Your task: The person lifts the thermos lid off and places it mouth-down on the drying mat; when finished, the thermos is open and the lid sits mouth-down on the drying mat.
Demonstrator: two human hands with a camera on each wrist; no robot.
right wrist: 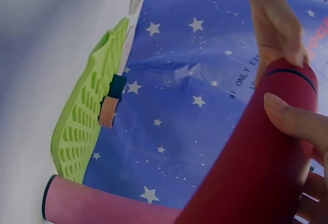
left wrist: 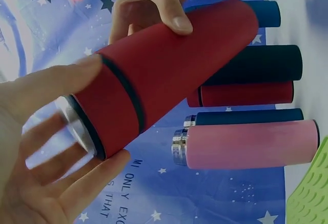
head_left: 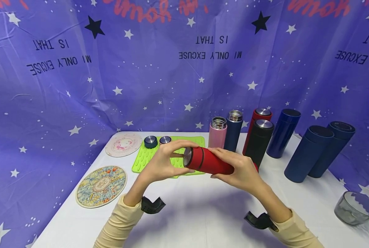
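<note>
A red thermos flask is held tilted above the table, its capped end toward the left. My left hand grips the red lid, thumb on one side and fingertips on the other, around the silver top disc. My right hand holds the flask's body from the other end. A dark ring marks the seam between lid and body; no gap shows there. Beyond the hands stand a pink flask and a navy flask, both lidless with bare metal necks.
A green drying mat carries a navy lid and a pink lid. Capped flasks, including a black one and several blue ones, stand at right. A glass bowl sits front right; a patterned round mat lies left.
</note>
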